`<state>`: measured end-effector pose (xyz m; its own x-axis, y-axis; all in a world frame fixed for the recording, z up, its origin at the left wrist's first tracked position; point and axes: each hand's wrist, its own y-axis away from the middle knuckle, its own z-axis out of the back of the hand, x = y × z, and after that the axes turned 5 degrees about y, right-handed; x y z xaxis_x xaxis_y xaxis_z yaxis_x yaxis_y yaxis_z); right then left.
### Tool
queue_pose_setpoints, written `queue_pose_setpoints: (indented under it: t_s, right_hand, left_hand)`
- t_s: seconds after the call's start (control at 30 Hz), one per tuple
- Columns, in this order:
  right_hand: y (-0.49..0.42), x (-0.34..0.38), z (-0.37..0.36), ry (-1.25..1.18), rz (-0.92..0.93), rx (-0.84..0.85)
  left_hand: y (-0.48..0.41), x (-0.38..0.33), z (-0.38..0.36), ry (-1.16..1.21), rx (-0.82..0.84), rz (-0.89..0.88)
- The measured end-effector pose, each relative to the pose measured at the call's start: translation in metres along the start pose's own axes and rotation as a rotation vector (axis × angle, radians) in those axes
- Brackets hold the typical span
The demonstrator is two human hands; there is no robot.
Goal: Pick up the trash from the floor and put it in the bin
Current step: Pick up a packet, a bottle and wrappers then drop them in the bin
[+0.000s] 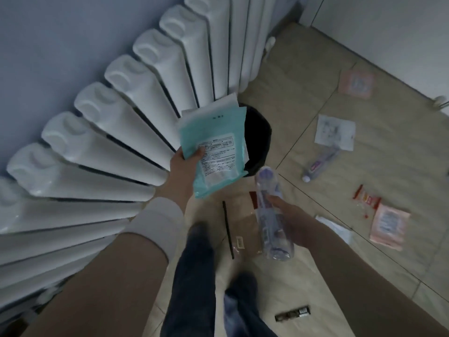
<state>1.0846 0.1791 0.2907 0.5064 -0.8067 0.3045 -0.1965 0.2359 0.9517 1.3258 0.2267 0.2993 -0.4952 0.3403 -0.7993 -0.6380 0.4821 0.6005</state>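
Observation:
My left hand (183, 166) grips a teal and white flat packet (213, 147) and holds it over the near edge of the black-lined bin (258, 139), which stands against the radiator. My right hand (288, 215) is closed around a clear plastic bottle (269, 215) with a purple label, just in front of the bin. More trash lies on the tiled floor: a toothpaste tube (323, 164), a white leaflet (335, 131), two pink packets (356, 83) (388, 226), a red wrapper (366, 198), a black straw (228, 229) and a dark wrapper (292, 314).
A white column radiator (121, 132) fills the left side under a blue wall. White cabinet fronts (388, 27) run along the far right. My legs in dark jeans (199, 276) stand on the beige tiles below the bin.

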Motion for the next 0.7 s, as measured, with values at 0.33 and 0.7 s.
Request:
queue_pose_setpoints:
  t_s: [0.33,0.7]
  right_hand:
    - [-0.116,0.111,-0.039,-0.082,-0.105,0.047]
    - [-0.191,0.144,-0.062,-0.014,-0.160,-0.087]
  left_hand:
    - [-0.146,0.000,-0.048,-0.303,0.148,-0.017]
    - [-0.223,0.025,-0.060,-0.642,0.277,0.028]
